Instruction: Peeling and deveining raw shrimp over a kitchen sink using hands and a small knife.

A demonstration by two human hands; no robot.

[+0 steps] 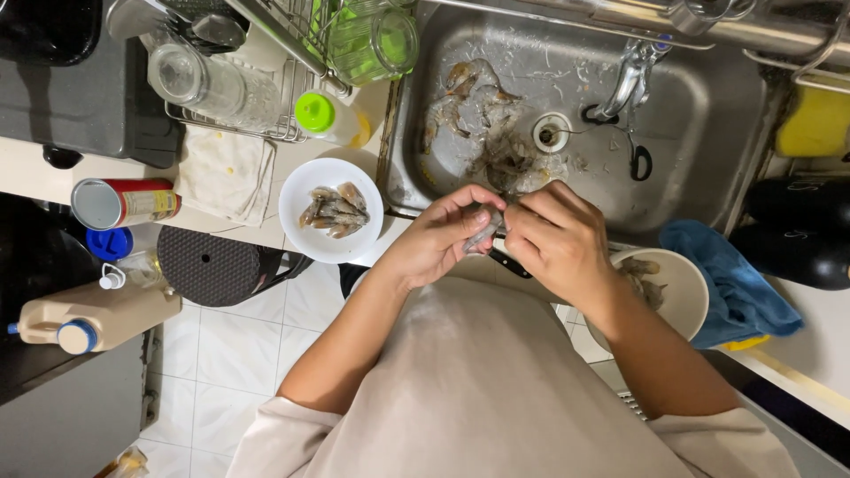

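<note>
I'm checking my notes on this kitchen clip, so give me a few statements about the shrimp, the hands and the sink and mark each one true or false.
1. Both hands hold one shrimp between them. True: the left hand and the right hand pinch it together in front of the sink.
2. The white plate left of the sink is bare. False: several shrimp lie on it.
3. Shrimp remains lie in the sink around the drain. True.
4. A blue cloth lies right of the bowl. True.
5. The bowl by the right hand holds nothing. False: shrimp pieces show inside it.
</note>
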